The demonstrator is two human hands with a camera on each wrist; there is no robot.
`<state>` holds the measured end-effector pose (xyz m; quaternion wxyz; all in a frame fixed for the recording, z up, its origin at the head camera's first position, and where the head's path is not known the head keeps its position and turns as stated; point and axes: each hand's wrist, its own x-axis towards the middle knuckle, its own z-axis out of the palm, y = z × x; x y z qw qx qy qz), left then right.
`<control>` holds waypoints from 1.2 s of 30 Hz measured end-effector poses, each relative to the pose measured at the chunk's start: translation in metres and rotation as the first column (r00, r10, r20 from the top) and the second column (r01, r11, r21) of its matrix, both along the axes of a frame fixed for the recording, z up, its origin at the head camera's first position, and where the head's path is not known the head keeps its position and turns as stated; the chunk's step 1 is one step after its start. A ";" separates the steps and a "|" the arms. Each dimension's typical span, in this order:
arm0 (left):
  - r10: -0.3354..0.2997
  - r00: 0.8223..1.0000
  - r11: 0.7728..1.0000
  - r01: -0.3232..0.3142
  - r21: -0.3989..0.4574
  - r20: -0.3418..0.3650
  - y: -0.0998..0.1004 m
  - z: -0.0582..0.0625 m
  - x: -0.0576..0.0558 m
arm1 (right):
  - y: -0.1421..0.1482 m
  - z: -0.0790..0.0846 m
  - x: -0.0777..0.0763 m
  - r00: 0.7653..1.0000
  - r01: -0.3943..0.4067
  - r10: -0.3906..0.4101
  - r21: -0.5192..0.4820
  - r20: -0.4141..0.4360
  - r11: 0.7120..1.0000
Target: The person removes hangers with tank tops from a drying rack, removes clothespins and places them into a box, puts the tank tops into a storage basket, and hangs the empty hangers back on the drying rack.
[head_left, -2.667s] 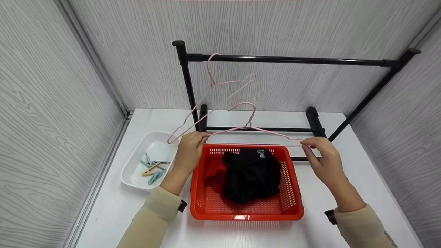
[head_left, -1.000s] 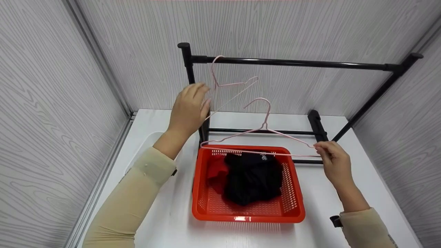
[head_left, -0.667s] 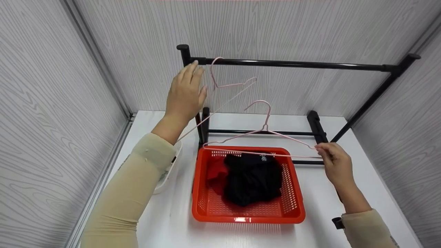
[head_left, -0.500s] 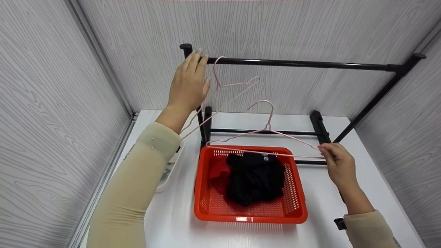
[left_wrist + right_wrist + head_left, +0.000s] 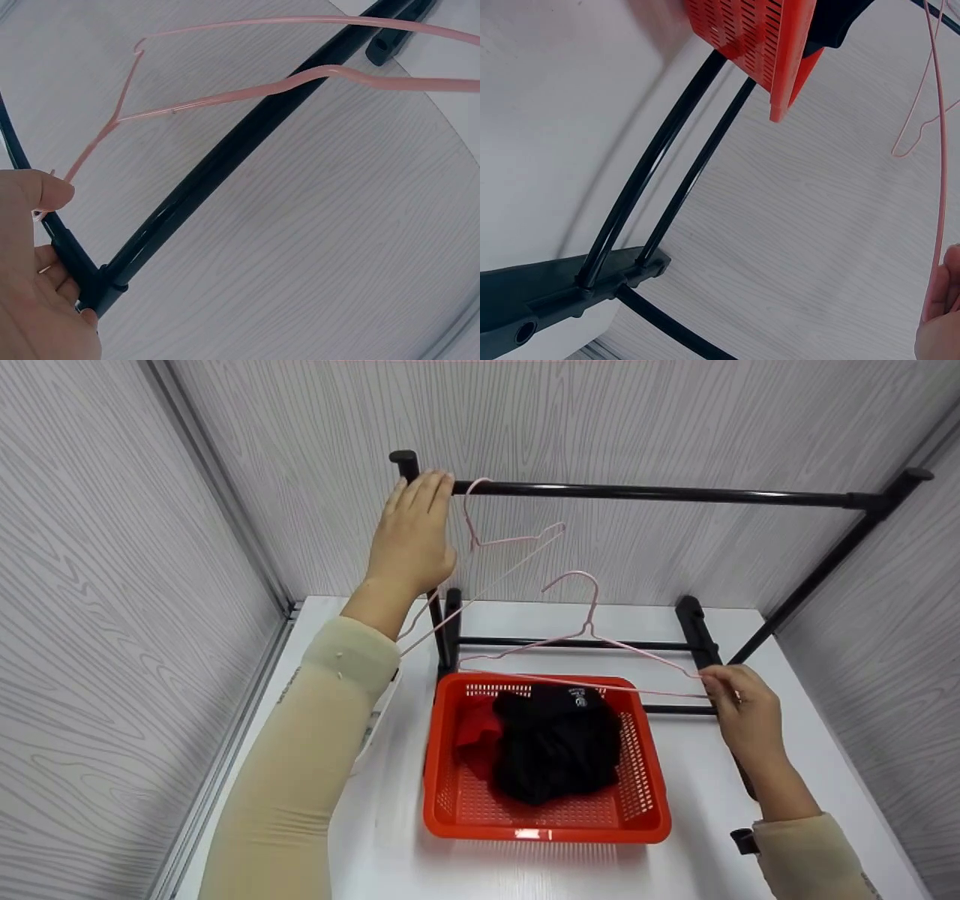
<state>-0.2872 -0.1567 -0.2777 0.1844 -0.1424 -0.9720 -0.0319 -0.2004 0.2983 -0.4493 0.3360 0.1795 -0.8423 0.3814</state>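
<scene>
Upper left in the head view, my left hand [image 5: 411, 536] lies over the left end of the black clothes rack's top bar [image 5: 660, 493]. In the left wrist view its thumb crosses the bar beside the hook of a pink hanger [image 5: 202, 101], which hangs from that bar. My right hand [image 5: 750, 716] pinches the right corner of a second pink hanger [image 5: 626, 646], held out above the basket's back edge with its hook upward. That hanger's left end is free. Below it stands a red plastic basket [image 5: 547, 834] holding a black garment [image 5: 559, 750] and a red cloth [image 5: 478, 735].
A white tray [image 5: 379, 724] stands left of the basket, mostly hidden behind my left sleeve. The rack's foot [image 5: 696, 634] and lower rods lie behind the basket. Grey wood-grain panels [image 5: 300, 442] enclose the white tabletop [image 5: 390, 840] at the back and both sides.
My left hand has let go of the lower hanger and risen to the left end of the rack's top bar. My right hand still pinches that hanger, having moved slightly right.
</scene>
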 end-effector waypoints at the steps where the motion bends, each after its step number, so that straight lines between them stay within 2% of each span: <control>1: -0.002 1.000 1.000 0.002 0.008 0.000 0.001 0.000 0.000 | 0.001 0.001 0.000 1.000 0.006 -0.006 0.007 -0.002 1.000; 7: -0.009 1.000 1.000 0.009 0.026 0.000 0.002 0.001 0.002 | 0.007 0.012 0.003 0.999 0.050 -0.050 0.025 -0.003 0.998; 13: -0.016 1.000 0.999 0.015 0.030 0.002 0.005 0.002 0.003 | 0.012 0.033 0.000 0.992 0.124 -0.123 0.027 -0.037 0.992; 19: -0.010 1.000 1.000 0.009 0.024 0.025 0.008 0.005 0.004 | 0.017 0.061 -0.005 0.972 0.233 -0.233 -0.021 -0.021 0.972; 23: -0.011 0.999 1.000 0.010 0.023 0.036 0.009 0.006 0.004 | 0.021 0.073 -0.008 0.954 0.299 -0.300 -0.065 0.003 0.952; 29: -0.004 0.999 1.000 0.004 0.013 0.045 0.009 0.007 0.005 | 0.027 0.083 -0.011 0.932 0.361 -0.362 -0.085 0.007 0.929; 36: 0.005 0.999 1.000 -0.005 0.009 0.053 0.012 0.007 0.005 | 0.033 0.083 -0.017 0.910 0.414 -0.413 -0.068 0.025 0.908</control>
